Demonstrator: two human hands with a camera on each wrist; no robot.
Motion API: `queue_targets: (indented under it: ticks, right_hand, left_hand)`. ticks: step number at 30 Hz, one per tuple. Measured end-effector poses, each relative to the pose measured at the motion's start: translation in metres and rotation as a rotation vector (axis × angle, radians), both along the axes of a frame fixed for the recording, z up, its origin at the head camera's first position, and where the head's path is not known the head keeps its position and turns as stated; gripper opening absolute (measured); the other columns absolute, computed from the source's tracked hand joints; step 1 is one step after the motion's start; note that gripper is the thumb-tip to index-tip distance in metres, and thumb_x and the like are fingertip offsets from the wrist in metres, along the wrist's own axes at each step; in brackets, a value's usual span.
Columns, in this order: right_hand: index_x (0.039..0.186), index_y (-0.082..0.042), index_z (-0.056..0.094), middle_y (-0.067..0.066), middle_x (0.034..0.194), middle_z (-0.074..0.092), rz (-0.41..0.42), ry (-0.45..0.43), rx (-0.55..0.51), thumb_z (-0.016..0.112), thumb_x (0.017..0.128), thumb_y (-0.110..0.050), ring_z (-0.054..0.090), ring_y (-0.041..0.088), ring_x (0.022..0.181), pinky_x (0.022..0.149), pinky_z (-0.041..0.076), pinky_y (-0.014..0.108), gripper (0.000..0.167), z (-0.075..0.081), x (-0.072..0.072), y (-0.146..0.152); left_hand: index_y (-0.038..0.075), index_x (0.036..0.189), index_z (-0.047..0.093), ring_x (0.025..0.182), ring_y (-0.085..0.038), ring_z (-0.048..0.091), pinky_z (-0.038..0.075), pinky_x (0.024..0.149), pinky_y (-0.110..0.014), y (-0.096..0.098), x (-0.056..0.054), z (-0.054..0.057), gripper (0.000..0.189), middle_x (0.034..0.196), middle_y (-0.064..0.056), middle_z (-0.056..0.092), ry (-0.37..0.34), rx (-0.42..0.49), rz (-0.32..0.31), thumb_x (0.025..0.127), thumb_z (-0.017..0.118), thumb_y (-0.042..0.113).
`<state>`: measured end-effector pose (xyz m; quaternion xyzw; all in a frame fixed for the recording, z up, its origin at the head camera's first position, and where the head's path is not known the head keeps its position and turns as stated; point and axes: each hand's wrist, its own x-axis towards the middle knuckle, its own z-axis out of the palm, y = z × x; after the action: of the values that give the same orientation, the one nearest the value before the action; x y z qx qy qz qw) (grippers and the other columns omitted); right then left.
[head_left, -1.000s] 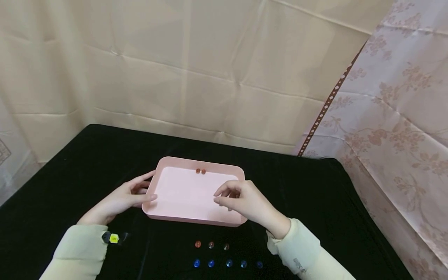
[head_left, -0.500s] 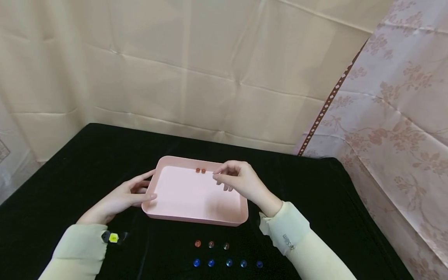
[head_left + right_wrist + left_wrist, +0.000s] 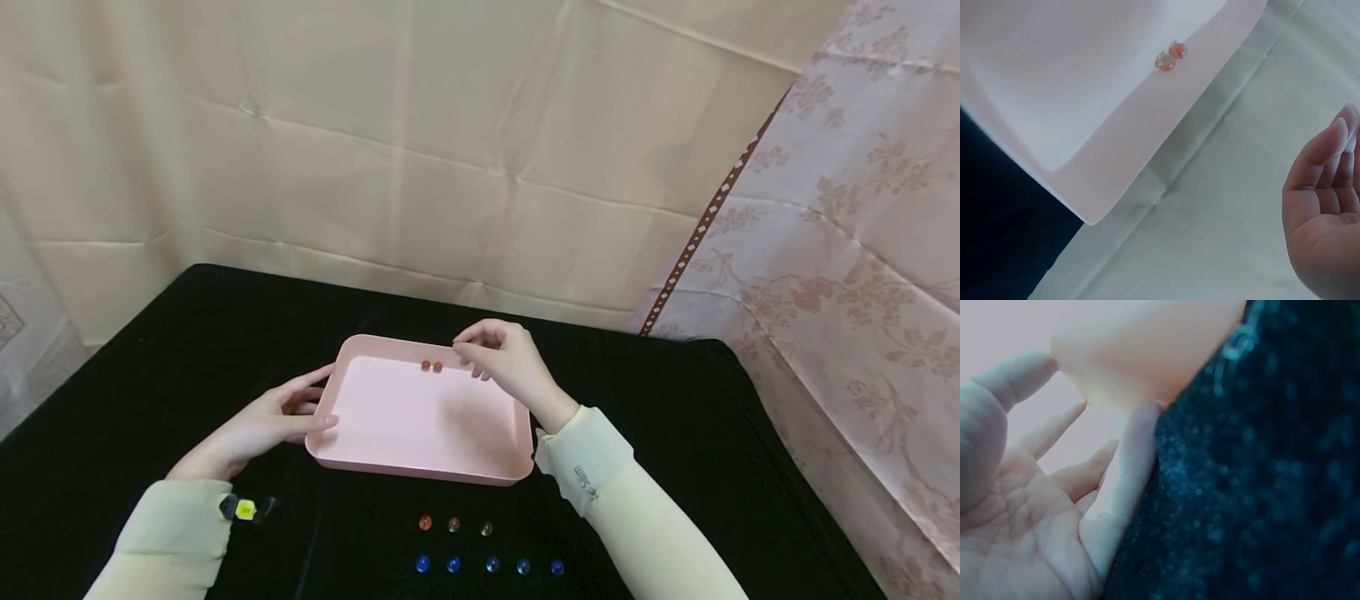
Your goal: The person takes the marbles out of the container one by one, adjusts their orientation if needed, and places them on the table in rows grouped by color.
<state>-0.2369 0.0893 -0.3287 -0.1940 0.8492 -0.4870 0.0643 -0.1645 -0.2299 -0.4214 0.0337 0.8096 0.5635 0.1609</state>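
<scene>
A pink tray (image 3: 390,461) lies on the black tablecloth. My left hand (image 3: 262,425) holds its left side, thumb over the rim; the left wrist view shows the thumb and fingers touching the tray's corner. Inside, against the far wall, two orange marbles (image 3: 432,367) sit side by side. My right hand (image 3: 510,358) is raised over the tray's far right part, its thumb and index fingertips close together. In the right wrist view something whitish shows by the fingertips of the right hand (image 3: 1322,206); whether it is a held thing cannot be told.
On the cloth before the tray, an orange marble (image 3: 425,523) and two duller ones (image 3: 470,527) form a row. Several blue marbles (image 3: 492,564) make a second row nearer to me. A beige curtain (image 3: 337,150) hangs behind the table.
My right hand has moved up and away from me, from the tray's near right part to above its far wall. The left hand, tray and marbles stay put.
</scene>
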Motion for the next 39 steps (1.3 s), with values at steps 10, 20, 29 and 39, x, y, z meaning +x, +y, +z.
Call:
queue_targets:
  ticks: [10,20,29,39]
  right_hand:
    - [0.103,-0.007,0.072,0.015,0.090,0.072,-0.028,-0.079,-0.047,0.068,0.093,-0.019,0.063,0.016,0.065,0.063,0.056,0.027,0.016,-0.005,-0.012,-0.009]
    - [0.103,-0.002,0.072,0.014,0.086,0.072,-0.112,-0.206,-0.139,0.070,0.091,-0.015,0.062,0.015,0.065,0.060,0.056,0.025,0.017,-0.020,-0.030,-0.025]
    - [0.104,0.002,0.072,0.016,0.088,0.074,-0.111,-0.296,-0.075,0.066,0.094,-0.012,0.063,0.012,0.061,0.061,0.056,0.024,0.019,-0.041,-0.039,-0.033]
    - [0.105,-0.003,0.076,0.011,0.094,0.075,-0.115,-0.349,0.018,0.069,0.093,-0.019,0.058,0.011,0.060,0.060,0.052,0.020,0.021,-0.058,-0.042,-0.037]
  left_hand:
    - [0.022,0.159,0.021,0.117,-0.026,0.058,0.056,0.093,-0.040,0.001,-0.002,-0.003,0.084,0.145,-0.024,0.048,-0.012,0.005,0.009,0.092,0.070,0.035]
    - [0.020,0.159,0.022,0.117,-0.026,0.058,0.056,0.092,-0.040,0.000,-0.003,-0.002,0.084,0.144,-0.025,0.048,-0.005,0.010,0.004,0.092,0.070,0.036]
    - [0.021,0.159,0.023,0.117,-0.026,0.058,0.056,0.092,-0.038,-0.001,-0.001,-0.001,0.084,0.143,-0.024,0.050,-0.005,0.029,0.007,0.091,0.071,0.035]
    - [0.021,0.159,0.023,0.115,-0.026,0.059,0.056,0.092,-0.038,-0.001,-0.001,-0.001,0.084,0.141,-0.023,0.051,-0.010,0.025,0.010,0.091,0.071,0.035]
